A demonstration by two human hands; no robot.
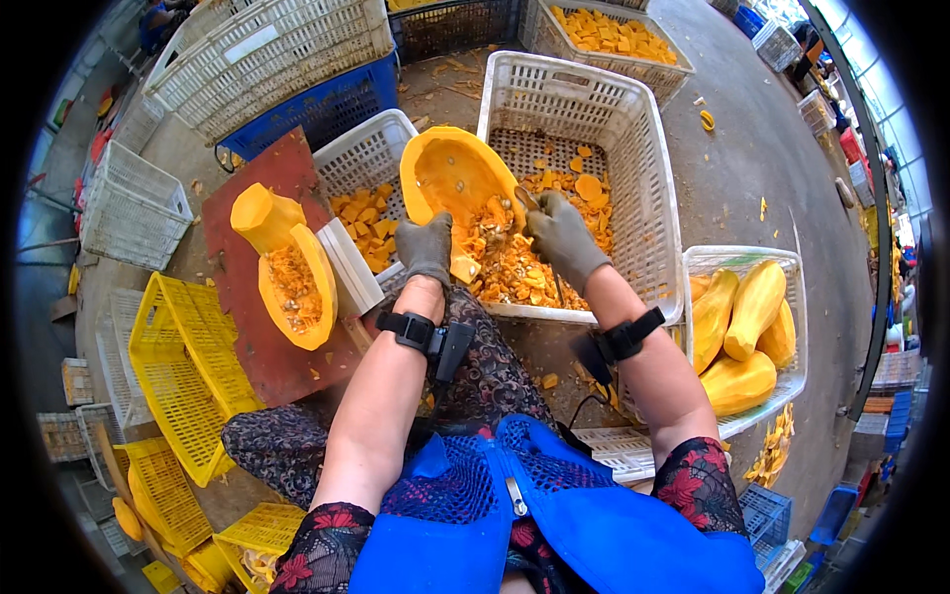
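My left hand (426,246), in a grey glove, closes on the near left rim of a hollow, orange-yellow pumpkin half (447,161). The half is tilted with its cut side toward me, above a white crate (657,223). Loose pulp and seeds (507,267) hang at its lower edge and lie heaped in the crate. Also gloved, my right hand (566,241) grips a scraping tool (525,199) at the half's right rim. Most of the tool is hidden by the fingers, so its exact kind cannot be seen.
Left of me, a red board (237,282) bears another seeded pumpkin half (297,287) and a peeled neck piece (265,213). A smaller white crate (356,158) holds pumpkin chunks. Peeled whole pumpkins (737,381) fill a crate at right. Yellow crates (188,371) stand at left.
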